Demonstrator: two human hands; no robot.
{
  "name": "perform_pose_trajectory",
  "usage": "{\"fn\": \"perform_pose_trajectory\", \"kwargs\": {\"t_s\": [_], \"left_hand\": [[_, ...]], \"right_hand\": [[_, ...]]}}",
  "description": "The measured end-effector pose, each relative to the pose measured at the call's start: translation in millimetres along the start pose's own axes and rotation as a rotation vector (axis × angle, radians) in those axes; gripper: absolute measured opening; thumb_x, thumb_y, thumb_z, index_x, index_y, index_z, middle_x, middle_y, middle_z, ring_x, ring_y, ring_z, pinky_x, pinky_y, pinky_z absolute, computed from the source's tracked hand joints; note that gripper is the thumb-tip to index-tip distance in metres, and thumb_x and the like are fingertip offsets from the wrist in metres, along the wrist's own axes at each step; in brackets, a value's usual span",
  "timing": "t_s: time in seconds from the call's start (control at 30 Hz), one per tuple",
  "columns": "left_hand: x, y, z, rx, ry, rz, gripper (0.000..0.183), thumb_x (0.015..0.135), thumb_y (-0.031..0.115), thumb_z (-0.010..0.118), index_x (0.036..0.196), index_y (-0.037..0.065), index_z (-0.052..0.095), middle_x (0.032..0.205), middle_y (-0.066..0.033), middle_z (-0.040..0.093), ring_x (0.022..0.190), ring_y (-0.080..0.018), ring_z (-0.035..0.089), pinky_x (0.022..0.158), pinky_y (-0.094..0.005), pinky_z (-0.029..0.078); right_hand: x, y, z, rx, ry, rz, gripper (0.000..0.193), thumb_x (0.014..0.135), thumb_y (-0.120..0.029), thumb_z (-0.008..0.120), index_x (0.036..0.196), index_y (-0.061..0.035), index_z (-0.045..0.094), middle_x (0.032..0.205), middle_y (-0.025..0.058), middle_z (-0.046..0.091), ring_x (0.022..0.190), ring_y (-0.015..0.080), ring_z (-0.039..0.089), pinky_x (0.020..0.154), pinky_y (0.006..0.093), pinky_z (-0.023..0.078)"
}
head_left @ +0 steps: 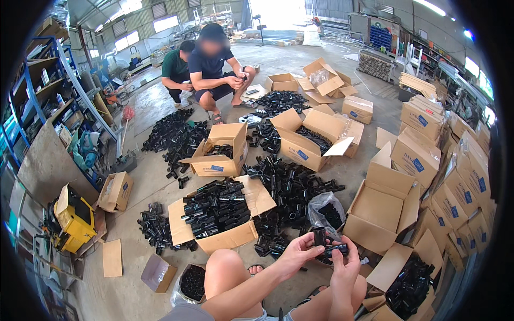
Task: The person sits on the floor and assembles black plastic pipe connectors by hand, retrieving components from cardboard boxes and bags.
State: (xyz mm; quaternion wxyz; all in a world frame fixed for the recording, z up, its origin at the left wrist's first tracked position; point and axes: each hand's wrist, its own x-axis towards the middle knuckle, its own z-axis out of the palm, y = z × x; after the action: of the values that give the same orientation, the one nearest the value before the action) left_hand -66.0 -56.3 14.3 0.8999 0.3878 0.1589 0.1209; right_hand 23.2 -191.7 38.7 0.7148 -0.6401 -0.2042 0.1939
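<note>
On our left we see a blue shelf rack (59, 109), a large board (51, 160) leaning against it and, nearer, a yellow machine (79, 231). Far off, we see a stand (261, 28) before a bright doorway (278, 12); far right, blue crates (380, 38).

L fingers (312, 253) & R fingers (337, 260) on blk tubing (319, 236); open ctn (229, 238) w/ blk pcs (217, 207) ahead.

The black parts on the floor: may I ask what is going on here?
The person's left hand and right hand hold one black part, or two together: I cannot tell which. More lie in piles on the floor and in open boxes. Farther back, two people crouch; the nearer one handles a small dark thing.
</note>
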Motion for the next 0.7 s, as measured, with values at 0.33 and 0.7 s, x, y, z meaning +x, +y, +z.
{"fn": "perform_pose_trajectory", "kwargs": {"t_s": [0.33,0.7], "left_hand": [[-24,38,-1,0.105,0.038,0.168,0.042,0.090,0.006,0.075,0.127,0.003,0.057,0.123,-0.0058,0.068,0.113,-0.0127,0.063,0.102,-0.0307,0.048],[-22,83,8,0.201,0.078,0.265,0.036,0.090,0.006,0.075,0.122,0.002,0.058,0.122,-0.0090,0.069,0.112,-0.0143,0.064,0.101,-0.0315,0.051]], "right_hand": [[21,-38,5,0.020,-0.311,0.119,0.044,0.091,-0.004,0.071,0.130,0.0058,0.054,0.113,0.0155,0.070,0.093,0.0140,0.068,0.076,0.0258,0.058],[43,-73,36,-0.032,-0.418,0.081,0.042,0.092,-0.002,0.071,0.130,0.0056,0.055,0.114,0.0158,0.070,0.090,0.0133,0.068,0.076,0.0264,0.058]]}}
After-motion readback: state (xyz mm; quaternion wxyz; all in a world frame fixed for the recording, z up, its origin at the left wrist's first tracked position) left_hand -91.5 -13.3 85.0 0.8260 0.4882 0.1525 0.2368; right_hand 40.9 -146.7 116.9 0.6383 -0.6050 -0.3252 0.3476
